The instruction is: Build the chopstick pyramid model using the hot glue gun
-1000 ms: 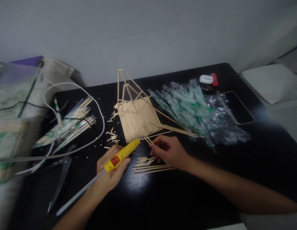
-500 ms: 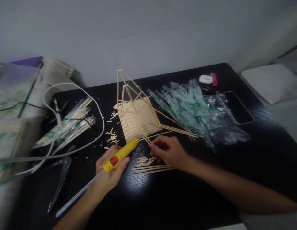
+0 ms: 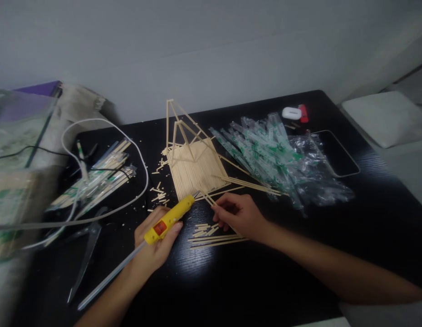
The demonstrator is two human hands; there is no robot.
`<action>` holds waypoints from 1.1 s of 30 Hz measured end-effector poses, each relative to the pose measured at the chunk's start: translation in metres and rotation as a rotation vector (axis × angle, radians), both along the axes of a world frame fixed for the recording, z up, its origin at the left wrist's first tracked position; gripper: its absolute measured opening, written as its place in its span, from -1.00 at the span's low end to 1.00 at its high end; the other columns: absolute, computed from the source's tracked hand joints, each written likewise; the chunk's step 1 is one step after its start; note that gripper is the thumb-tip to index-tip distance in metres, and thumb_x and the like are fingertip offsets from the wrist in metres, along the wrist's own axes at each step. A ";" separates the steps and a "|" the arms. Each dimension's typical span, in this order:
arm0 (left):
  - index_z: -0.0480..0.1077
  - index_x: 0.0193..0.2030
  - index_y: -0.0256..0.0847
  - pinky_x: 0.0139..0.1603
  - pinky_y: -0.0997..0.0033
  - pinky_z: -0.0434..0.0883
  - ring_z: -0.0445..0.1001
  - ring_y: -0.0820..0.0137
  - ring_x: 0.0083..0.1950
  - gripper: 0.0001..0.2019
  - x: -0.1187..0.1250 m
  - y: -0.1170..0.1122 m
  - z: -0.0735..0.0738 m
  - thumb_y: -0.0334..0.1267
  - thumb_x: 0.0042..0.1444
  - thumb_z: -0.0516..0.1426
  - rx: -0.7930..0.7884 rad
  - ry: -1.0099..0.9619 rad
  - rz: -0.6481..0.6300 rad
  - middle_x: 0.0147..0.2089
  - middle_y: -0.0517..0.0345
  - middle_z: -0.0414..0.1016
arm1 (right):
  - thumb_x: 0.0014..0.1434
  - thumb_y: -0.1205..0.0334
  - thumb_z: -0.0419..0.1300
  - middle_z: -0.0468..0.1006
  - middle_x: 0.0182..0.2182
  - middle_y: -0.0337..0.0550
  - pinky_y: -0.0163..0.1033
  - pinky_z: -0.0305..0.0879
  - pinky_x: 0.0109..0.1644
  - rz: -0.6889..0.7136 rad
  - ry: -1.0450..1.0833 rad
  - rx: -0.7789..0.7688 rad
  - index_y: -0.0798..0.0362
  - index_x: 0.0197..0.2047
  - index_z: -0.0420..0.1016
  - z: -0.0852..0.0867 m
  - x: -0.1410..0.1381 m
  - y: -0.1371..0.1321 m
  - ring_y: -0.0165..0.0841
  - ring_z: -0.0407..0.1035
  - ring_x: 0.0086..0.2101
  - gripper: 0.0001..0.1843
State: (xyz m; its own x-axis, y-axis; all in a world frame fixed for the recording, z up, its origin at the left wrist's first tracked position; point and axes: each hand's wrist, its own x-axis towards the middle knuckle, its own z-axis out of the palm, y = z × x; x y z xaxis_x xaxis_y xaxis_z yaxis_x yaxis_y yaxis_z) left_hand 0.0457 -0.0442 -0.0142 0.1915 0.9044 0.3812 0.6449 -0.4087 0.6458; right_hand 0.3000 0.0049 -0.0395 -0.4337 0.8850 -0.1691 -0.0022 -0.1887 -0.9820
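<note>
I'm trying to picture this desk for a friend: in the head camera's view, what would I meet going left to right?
Wrapped sticks → yellow glue-gun body → right hand → white case → red item → dark, light-rimmed slab.

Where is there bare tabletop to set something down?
Bare table: the near side, between left forearm and right forearm; also between the right forearm and the clear film. Crowded: left, with cable and wrapped sticks; centre, with loose sticks, stick mat and scraps; farther right, with green-printed wrappers.
</note>
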 end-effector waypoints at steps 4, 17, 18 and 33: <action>0.45 -0.22 -0.16 -0.35 0.46 0.47 0.50 0.45 -0.33 -0.92 0.001 0.000 0.002 -0.37 0.34 0.17 -0.008 -0.016 0.017 -0.30 0.20 0.48 | 0.34 0.02 0.31 0.63 -0.49 -0.22 -0.43 0.43 -0.56 0.001 0.003 -0.002 0.07 -0.29 0.54 0.000 0.000 0.000 -0.48 0.46 -0.59 -0.71; 0.47 -0.25 -0.16 -0.39 0.45 0.44 0.49 0.44 -0.40 -0.90 0.000 0.002 0.005 -0.36 0.33 0.18 -0.012 -0.050 0.059 -0.37 0.23 0.45 | 0.33 0.01 0.32 0.64 -0.50 -0.22 -0.42 0.44 -0.55 0.007 -0.012 0.001 0.07 -0.29 0.55 -0.001 0.000 0.000 -0.46 0.48 -0.59 -0.71; 0.47 -0.25 -0.16 -0.39 0.45 0.45 0.49 0.44 -0.40 -0.90 0.000 0.002 0.005 -0.36 0.32 0.19 -0.013 -0.055 0.064 -0.37 0.23 0.46 | 0.33 0.01 0.32 0.63 -0.50 -0.22 -0.42 0.44 -0.55 0.009 -0.013 0.004 0.07 -0.29 0.55 -0.001 0.000 0.000 -0.46 0.47 -0.59 -0.70; 0.47 -0.23 -0.16 -0.30 0.41 0.51 0.53 0.41 -0.34 -0.90 -0.004 0.001 0.001 -0.34 0.35 0.19 0.004 -0.004 0.064 -0.30 0.19 0.50 | 0.33 -0.10 0.32 0.63 -0.49 -0.21 -0.40 0.44 -0.54 0.009 -0.020 0.001 0.06 -0.29 0.55 0.001 0.000 0.000 -0.45 0.47 -0.58 -0.63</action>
